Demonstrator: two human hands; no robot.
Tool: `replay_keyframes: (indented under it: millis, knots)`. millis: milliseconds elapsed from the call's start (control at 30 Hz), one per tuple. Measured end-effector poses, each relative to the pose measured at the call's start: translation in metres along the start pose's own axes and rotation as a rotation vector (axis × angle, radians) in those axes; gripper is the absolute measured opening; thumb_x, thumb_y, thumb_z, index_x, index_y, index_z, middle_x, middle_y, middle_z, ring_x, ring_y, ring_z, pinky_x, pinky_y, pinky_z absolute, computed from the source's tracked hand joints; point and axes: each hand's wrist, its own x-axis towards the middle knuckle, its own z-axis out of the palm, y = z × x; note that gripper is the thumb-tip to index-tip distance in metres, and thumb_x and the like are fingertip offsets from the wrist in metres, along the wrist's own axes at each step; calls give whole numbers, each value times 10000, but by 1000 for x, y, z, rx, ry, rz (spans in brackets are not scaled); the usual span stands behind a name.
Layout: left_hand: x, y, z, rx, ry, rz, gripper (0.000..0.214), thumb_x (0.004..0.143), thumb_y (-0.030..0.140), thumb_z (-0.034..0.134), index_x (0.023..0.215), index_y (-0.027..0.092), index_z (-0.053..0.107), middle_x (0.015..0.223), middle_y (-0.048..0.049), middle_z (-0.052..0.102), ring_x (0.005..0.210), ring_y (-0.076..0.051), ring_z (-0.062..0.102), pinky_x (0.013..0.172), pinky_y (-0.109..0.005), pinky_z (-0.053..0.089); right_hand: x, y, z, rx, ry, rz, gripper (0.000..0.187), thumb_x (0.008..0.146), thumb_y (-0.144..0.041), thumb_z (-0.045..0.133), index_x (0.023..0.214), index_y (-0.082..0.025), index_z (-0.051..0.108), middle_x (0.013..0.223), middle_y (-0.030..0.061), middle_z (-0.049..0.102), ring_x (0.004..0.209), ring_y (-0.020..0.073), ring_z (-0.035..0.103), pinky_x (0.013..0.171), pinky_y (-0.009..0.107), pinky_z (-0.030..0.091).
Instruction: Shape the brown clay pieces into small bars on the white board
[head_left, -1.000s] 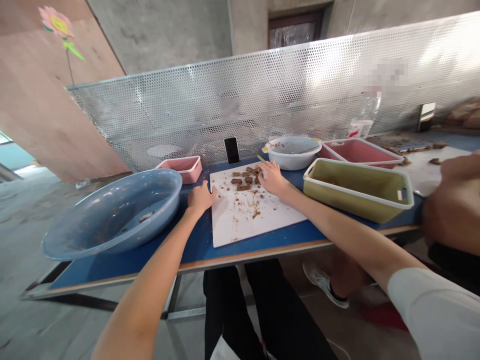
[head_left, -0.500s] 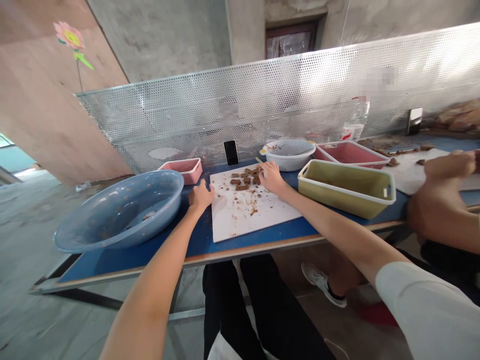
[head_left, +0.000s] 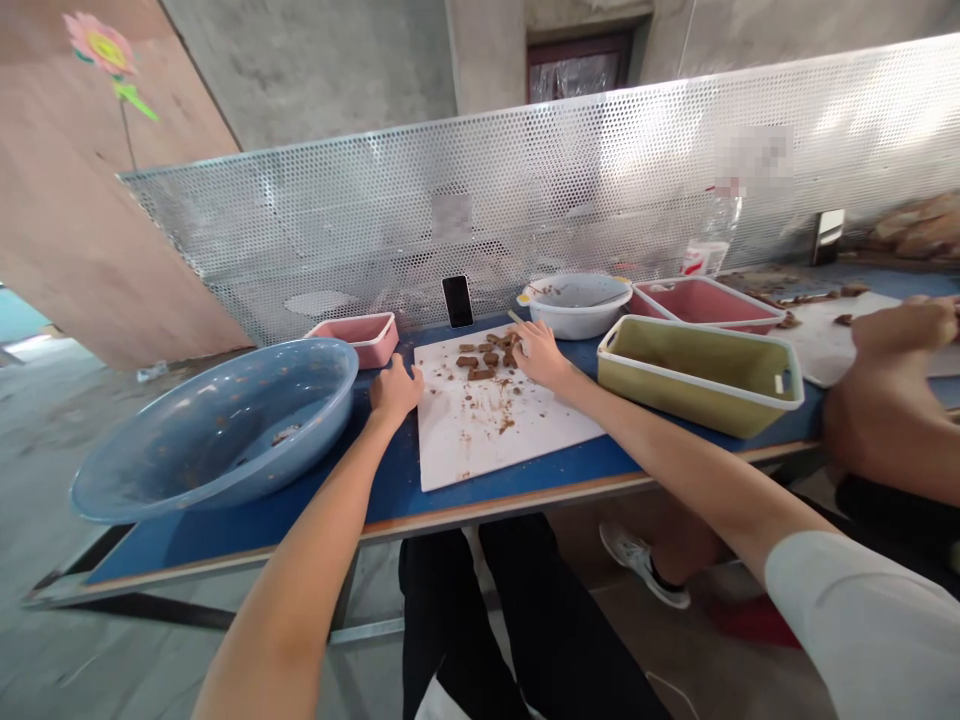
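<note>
A white board point(head_left: 442, 450) lies on the blue table, smeared with brown crumbs. Several brown lumps point(head_left: 489, 360), some of them block-shaped, sit near its far edge. Over the right side of these lumps is my right hand point(head_left: 541, 355), its fingers closed around a thin tool whose pale, stick-like end point(head_left: 514, 317) pokes out beyond the knuckles. The tool's other end is hidden. Beside the board's left edge rests my left hand point(head_left: 397, 388), thumb and fingers apart, holding nothing.
Left stands a large blue basin point(head_left: 225, 420), with a small pink basket point(head_left: 375, 345) behind. A white bowl point(head_left: 577, 305), red basket point(head_left: 705, 302) and olive basket point(head_left: 697, 385) stand right. A phone point(head_left: 457, 301) leans on the perforated panel point(head_left: 360, 220). A co-worker's arm point(head_left: 885, 400) is far right.
The view has shifted slightly, so the basin and my left hand appear a little further left. Both hands keep nearly the same places at the board, and the lumps look unchanged.
</note>
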Motion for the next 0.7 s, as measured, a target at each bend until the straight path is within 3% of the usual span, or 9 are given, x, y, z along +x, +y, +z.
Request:
replay_keyframes:
  millis: [133, 333, 533, 700]
  knots:
    - [-7, 2, -4, 39, -57, 33, 553, 1129, 396, 425, 1587, 107, 538, 1217, -289, 822, 1224, -458, 789, 980, -497, 583, -2, -2, -1, 0, -12, -12, 400, 1003, -184, 474, 1313, -218, 724, 1233, 166, 742, 1210, 391, 575, 1048, 565, 488]
    - [-20, 7, -3, 156, 133, 154, 530, 1127, 389, 419, 1501, 71, 616, 1359, -304, 759, 1377, -478, 624, 1100, -553, 514, 18, -2, -1, 15, -36, -95, 405, 1013, -197, 497, 1338, -233, 735, 1239, 163, 699, 1234, 387, 558, 1108, 600, 483]
    - [7, 32, -11, 69, 150, 444, 363, 1085, 223, 462, 1223, 139, 787, 1245, -220, 760, 1312, -418, 595, 1136, -545, 495, 37, -7, 7, -12, -130, -193, 268, 1023, -208, 561, 1156, -241, 792, 1334, 149, 648, 1245, 356, 536, 1123, 568, 477]
    - [21, 52, 9, -149, 151, 633, 339, 1038, 113, 509, 1143, 182, 825, 1173, -166, 763, 1238, -365, 566, 1130, -526, 516, 21, -13, 15, -72, -142, -217, 244, 1038, -195, 570, 1048, -254, 807, 1338, 148, 637, 1283, 377, 512, 1083, 574, 468]
